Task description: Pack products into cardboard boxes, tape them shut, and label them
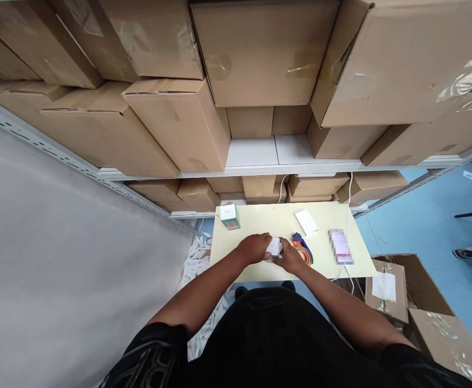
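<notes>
Between my two hands, above the pale yellow table (255, 218), is a small white box (273, 246). My left hand (255, 248) grips its left side, thumb on top. On the right side, the fingers of my right hand (291, 257) close around the same box. Just beyond my right hand lies a tape dispenser (302, 249) with blue, orange and yellow parts. A green and white carton (230, 216) stands at the table's back left. Farther back on the right, a flat white box (306, 222) rests on the tabletop.
A phone (341, 247) with a white cable lies at the table's right. Shelves (255, 152) stacked with cardboard boxes (266, 59) rise behind the table and overhang it. More cartons (387, 291) stand on the floor at right, near another person's shoes (465, 253). A grey wall (69, 258) fills the left.
</notes>
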### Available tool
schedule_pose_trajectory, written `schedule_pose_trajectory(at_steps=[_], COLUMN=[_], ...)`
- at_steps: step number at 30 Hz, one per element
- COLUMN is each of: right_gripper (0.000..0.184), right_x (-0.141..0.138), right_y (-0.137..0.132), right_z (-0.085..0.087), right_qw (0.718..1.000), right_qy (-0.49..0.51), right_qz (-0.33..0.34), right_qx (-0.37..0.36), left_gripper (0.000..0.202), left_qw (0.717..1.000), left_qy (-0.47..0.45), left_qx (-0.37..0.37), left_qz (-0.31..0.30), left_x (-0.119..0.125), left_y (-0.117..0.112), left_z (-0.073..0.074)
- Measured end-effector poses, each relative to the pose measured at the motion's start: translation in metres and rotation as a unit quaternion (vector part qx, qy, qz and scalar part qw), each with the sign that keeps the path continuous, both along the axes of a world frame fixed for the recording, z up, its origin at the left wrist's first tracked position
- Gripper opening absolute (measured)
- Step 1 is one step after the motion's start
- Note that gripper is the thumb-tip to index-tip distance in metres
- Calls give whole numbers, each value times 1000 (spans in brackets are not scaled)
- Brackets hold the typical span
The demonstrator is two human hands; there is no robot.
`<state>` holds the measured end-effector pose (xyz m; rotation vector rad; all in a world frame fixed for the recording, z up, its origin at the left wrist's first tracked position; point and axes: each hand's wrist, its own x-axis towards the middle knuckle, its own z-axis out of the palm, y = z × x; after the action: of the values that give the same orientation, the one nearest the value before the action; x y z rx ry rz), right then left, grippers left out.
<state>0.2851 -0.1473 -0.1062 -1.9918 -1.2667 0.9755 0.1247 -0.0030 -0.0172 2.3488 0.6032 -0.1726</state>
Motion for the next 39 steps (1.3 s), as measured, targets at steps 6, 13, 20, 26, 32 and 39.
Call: schedule_pose_trajectory(at_steps=[6,13,20,26,32,39], right_gripper=[82,82,84,91,88,93], right_x=[13,29,25,20,17,16], right_y=[6,-4,-5,-5,-7,-7], right_z=[1,6,9,12,25,36], right_qw=[998,986,994,998,997,996], right_qy=[59,158,104,2,14,63], right_qz=[15,-33,-39,30,54,37], right_qx=[32,49,5,-48,-49,-45], left_gripper=[52,35,16,31,37,42], left_qw=[999,989,984,994,986,992], left_qy=[31,22,-29,11,81,78], left_qx=[-9,35,83,109,127,95], left_qz=[14,142,154,-15,-68,-3], left_x=[10,26,23,17,30,31], left_y=[1,-14,-22,-24,-13,-18], left_z=[14,22,8,15,25,23])
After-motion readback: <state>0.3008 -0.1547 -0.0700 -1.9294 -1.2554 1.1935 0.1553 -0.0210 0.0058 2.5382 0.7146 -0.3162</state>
